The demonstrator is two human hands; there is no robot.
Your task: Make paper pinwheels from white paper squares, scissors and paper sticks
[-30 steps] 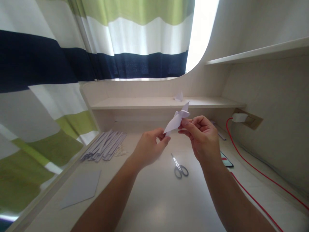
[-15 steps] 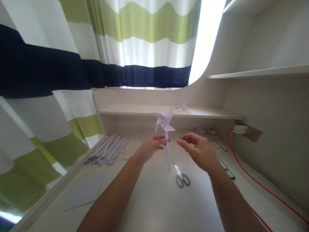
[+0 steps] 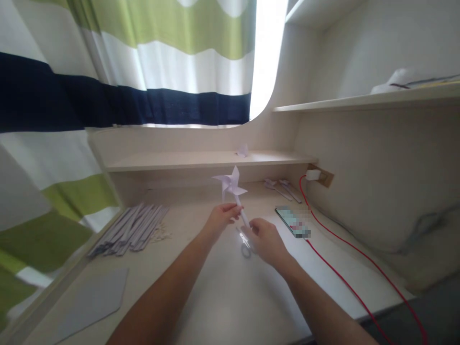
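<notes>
Left hand [image 3: 220, 219] pinches the pinwheel [image 3: 230, 184] stick, grip clamped; right hand [image 3: 264, 239] closes on the stick's lower end, above scissors [image 3: 245, 243] on the worktop [image 3: 223, 297]

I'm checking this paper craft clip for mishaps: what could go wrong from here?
The white paper pinwheel is pinched on its thin stick by the left hand and right hand; squeezing could bend it. The metal scissors lie under the right hand, and the red cable could snag an arm.

Daylight is blowing out the window gap [image 3: 268, 52]; edges are bowing wide-angle, hands are smearing slightly, desk [image 3: 230, 297] is glaring softly.
</notes>
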